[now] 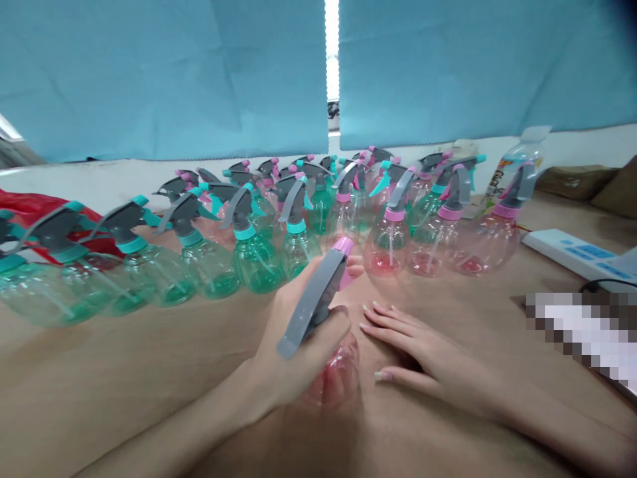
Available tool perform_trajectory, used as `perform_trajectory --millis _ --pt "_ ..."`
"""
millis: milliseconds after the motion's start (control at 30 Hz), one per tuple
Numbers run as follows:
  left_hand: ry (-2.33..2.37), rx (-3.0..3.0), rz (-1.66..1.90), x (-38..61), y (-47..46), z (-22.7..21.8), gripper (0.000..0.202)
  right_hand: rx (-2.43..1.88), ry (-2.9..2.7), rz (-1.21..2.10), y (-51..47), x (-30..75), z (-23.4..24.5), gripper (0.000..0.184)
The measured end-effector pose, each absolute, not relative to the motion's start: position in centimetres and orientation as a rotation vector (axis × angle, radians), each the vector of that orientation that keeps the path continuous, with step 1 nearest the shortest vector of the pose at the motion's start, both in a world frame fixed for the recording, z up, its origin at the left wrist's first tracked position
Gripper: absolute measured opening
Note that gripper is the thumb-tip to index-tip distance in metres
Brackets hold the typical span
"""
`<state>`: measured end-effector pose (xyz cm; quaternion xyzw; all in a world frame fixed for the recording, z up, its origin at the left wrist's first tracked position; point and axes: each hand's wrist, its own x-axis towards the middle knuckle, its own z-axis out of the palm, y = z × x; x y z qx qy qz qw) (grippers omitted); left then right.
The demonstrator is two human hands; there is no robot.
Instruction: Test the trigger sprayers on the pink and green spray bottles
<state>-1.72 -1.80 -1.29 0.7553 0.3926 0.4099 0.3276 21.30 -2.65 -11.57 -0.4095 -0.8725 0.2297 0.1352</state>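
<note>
My left hand (298, 332) is wrapped round the neck of a pink transparent spray bottle (336, 378) with a grey trigger head (316, 299) and a pink nozzle tip. The bottle stands on the brown table (149, 378) close in front of me. Just right of the bottle, my right hand (423, 348) lies flat on the table with fingers stretched out, fingertips next to the bottle. It holds nothing.
Behind my hands stand several green spray bottles (253, 255) on the left and several pink ones (391, 242) on the right. A red bag (34, 209) lies far left. A white power strip (572, 252) and a blurred object (582, 328) sit at right. Blue curtains hang behind.
</note>
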Motion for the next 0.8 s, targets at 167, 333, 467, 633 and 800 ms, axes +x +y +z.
perform_trajectory --millis 167,333,467,633,800 --pt "1.051 1.95 1.059 -1.4 -1.7 -1.3 0.049 -1.16 -2.495 0.672 -2.7 21.4 -11.7 0.066" --pt "1.03 1.958 1.051 -1.6 -1.5 -1.7 0.052 -1.146 -2.486 0.66 -2.7 21.4 -11.8 0.067" --pt "0.984 2.011 1.005 -1.9 -1.1 -2.2 0.058 -1.154 -2.506 0.672 -2.6 21.3 -11.4 0.067" --pt "0.865 2.056 1.012 -2.3 -0.9 -2.5 0.063 -1.172 -2.525 0.667 -2.7 21.2 -11.0 0.068" --pt "0.869 2.029 1.033 -2.3 -1.1 -2.7 0.062 -1.16 -2.506 0.681 -2.7 21.2 -11.0 0.067"
